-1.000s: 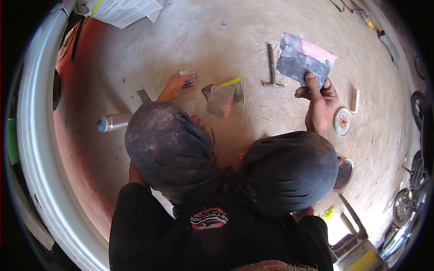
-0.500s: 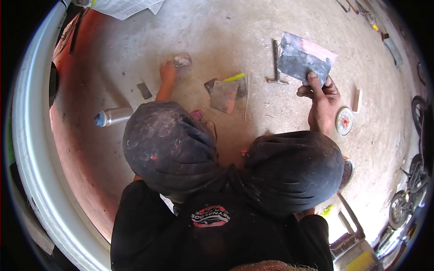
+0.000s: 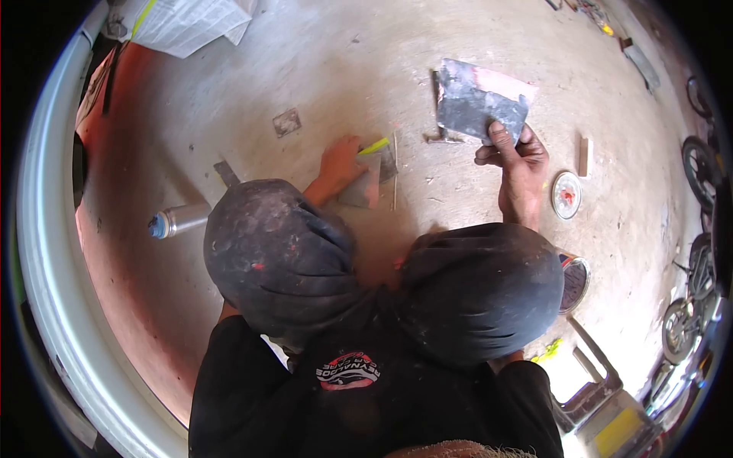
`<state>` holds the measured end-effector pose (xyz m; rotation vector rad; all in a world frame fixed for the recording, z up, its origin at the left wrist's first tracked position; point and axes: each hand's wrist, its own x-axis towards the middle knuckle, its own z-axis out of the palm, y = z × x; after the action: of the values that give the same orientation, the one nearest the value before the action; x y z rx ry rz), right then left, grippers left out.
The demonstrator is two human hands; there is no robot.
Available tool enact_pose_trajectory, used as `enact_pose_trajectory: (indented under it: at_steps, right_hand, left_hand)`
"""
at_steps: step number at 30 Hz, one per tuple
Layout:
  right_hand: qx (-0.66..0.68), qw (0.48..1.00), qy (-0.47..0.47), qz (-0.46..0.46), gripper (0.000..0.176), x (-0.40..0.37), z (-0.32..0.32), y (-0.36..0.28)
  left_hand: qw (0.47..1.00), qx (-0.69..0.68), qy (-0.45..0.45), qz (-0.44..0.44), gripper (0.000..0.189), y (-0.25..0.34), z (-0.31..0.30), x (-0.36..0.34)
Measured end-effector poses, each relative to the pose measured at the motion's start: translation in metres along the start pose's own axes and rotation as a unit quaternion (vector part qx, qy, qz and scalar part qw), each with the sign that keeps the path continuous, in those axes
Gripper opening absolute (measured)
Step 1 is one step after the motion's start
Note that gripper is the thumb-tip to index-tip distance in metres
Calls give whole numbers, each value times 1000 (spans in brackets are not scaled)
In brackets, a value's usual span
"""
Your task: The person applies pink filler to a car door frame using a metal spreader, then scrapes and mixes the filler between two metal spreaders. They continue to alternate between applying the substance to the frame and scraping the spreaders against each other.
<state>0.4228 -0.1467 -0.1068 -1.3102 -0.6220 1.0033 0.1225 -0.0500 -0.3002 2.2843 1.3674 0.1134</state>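
My right hand (image 3: 521, 164) holds a grey and pink sheet (image 3: 481, 99) between thumb and fingers, raised in front of a dark T-shaped tool (image 3: 440, 139) that it partly covers. At the centre my left hand (image 3: 340, 162) rests over the left side of some flat sheets (image 3: 365, 185) on the floor; its fingertips are not clear. A yellow-green strip (image 3: 374, 146) lies on these sheets, with a thin stick (image 3: 395, 172) beside them. One small worn grey piece (image 3: 287, 123) lies farther up and left. Near my left knee is a small dark piece (image 3: 226, 173).
A bottle with a blue top (image 3: 179, 220) lies at the left. To the right are a round lid (image 3: 566, 195), a small block (image 3: 586, 156) and an open can (image 3: 574, 284). Covered sheeting (image 3: 187, 27) is at upper left, motorcycles at far right.
My left hand has moved right, from the small worn piece to the sheets at the centre. The view has shifted slightly; my right hand still holds the sheet.
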Motion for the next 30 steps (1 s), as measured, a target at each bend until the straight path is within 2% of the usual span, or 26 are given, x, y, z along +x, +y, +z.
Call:
enact_pose_trajectory:
  at_steps: [3,6,9,12,14,16,17,19,21,24,27,30]
  right_hand:
    - [6,1000,-6,3,13,1,0,3]
    - [3,1000,-5,13,18,1,-3,5]
    - [23,999,-5,34,19,2,-4,5]
    - [35,999,-19,34,17,3,-6,5]
    - [20,999,-20,23,14,2,-4,1]
    - [34,999,-5,29,14,0,-6,1]
    - [37,999,-17,20,13,1,-10,5]
    - [15,1000,-19,4,14,-4,-9,-1]
    - [-12,1000,-18,-6,14,-7,-11,2]
    - [-63,998,-13,-29,15,-8,-10,-4]
    - [-117,992,-2,-54,17,-8,-14,-29]
    - [-133,982,33,-131,18,-6,-26,-63]
  left_hand:
    - [999,-39,1,7,45,-13,0,1]
    - [995,-88,-54,-17,38,-22,-5,7]
    - [987,-137,-79,9,36,-23,-18,11]
    - [979,-168,-111,-37,42,-19,-25,8]
    - [978,-198,-62,27,48,-43,4,6]
    - [962,-214,-165,28,50,-47,11,6]
    - [967,-164,-184,70,45,-59,19,9]
    - [912,-285,-292,-41,40,-7,-49,2]
    - [889,-346,-290,-74,33,20,-107,5]
    - [874,-455,-172,-15,33,12,-150,16]
    - [830,-550,-94,-8,33,37,-216,24]
    - [844,-524,-85,75,39,61,-271,39]
